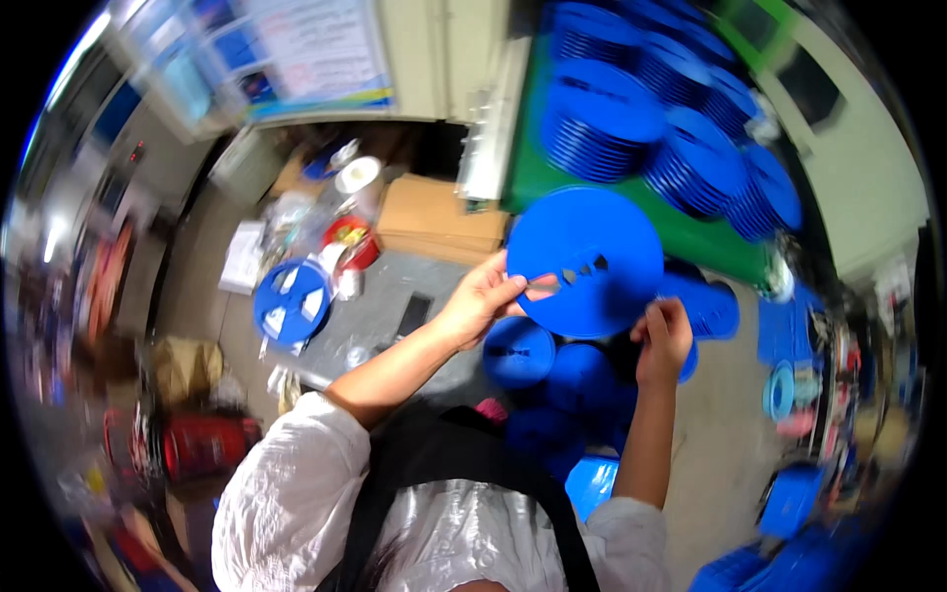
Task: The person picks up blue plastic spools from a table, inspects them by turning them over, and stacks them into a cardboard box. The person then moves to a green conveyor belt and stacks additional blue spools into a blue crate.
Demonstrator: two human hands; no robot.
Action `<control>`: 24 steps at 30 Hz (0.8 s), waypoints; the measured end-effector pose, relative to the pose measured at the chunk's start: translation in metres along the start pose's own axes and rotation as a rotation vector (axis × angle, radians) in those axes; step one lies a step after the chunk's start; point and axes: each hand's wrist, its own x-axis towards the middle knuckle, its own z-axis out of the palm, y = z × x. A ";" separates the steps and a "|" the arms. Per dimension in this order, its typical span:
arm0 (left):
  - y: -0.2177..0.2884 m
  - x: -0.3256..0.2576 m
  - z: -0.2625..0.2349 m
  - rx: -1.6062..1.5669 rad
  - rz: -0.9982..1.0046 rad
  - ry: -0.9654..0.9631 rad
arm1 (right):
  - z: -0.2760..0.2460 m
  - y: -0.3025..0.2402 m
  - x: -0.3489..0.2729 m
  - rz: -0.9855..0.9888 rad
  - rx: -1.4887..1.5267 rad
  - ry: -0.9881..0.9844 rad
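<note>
Hands hold one large blue reel (pixel 589 259) up in front of the person — left hand (pixel 480 296) pinching its left rim, right hand (pixel 664 338) closed on its lower right edge. Below lie smaller blue reels (pixel 520 352); beyond, stacks of blue reels (pixel 631 109) on a green table (pixel 691 235), a cardboard box (pixel 434 215) beside it.

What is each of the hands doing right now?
Left hand: closed on the left edge of the large blue reel.
Right hand: gripping the same reel's lower right rim.

Bright, even indoor light, heavy motion blur throughout (worst toward the rim), strong fisheye bending, black corners.
</note>
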 end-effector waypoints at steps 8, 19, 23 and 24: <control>-0.089 -0.265 -0.178 -0.289 -0.056 0.909 | 0.092 0.144 -0.120 0.648 -0.045 -0.201; -0.195 -0.449 -0.336 -0.224 -0.069 1.865 | 0.186 0.183 -0.173 0.873 -0.320 -0.483; -0.197 -0.441 -0.391 -0.182 -0.370 1.893 | 0.186 0.186 -0.185 0.861 -0.369 -0.504; -0.207 -0.441 -0.403 -0.176 -0.402 1.956 | 0.186 0.184 -0.188 0.867 -0.372 -0.506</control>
